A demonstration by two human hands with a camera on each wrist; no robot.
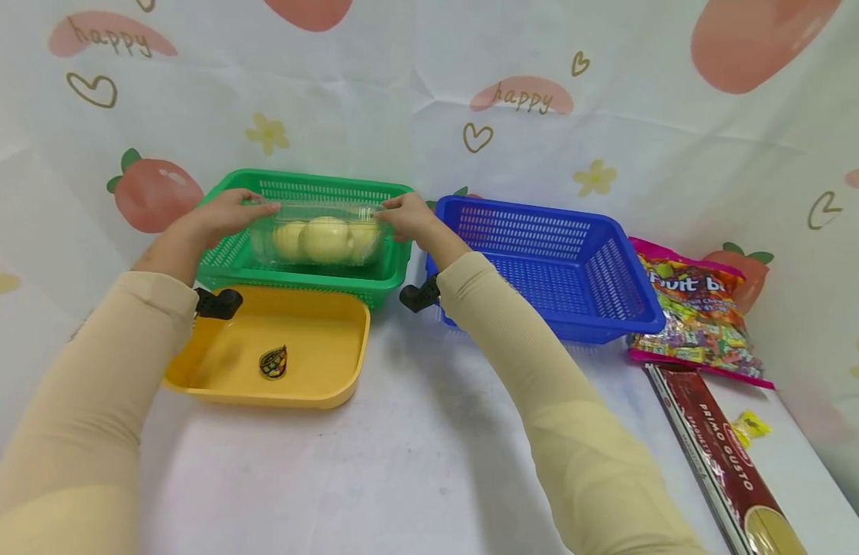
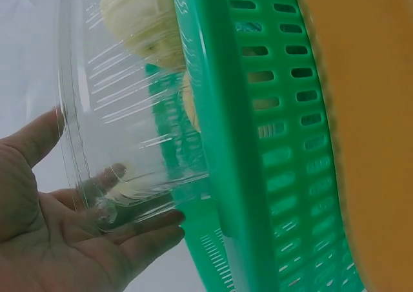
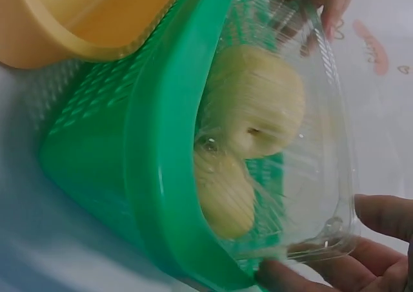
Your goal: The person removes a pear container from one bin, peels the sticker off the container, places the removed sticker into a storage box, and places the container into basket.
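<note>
A clear plastic container (image 1: 332, 210) with several pale yellow round fruits (image 1: 325, 240) inside is held between both hands, its lower part down within the green basket (image 1: 224, 279). My left hand (image 1: 230, 214) grips its left end. In the left wrist view, that thumb lies on the container's edge and the fingers spread under the corner. On the opposite end, my right hand (image 1: 410, 217) pinches the corner, thumb on the rim and fingers beneath, as the right wrist view shows. One fruit has a dark stem hollow facing the right wrist camera.
A yellow tray (image 1: 325, 339) holding a small dark patterned item (image 1: 273, 362) sits before the green basket. To the right is a blue basket (image 1: 533, 277). Beyond it lie a candy bag (image 1: 700, 312), a spaghetti pack (image 1: 721, 455) and a small yellow wrapped candy (image 1: 750, 426).
</note>
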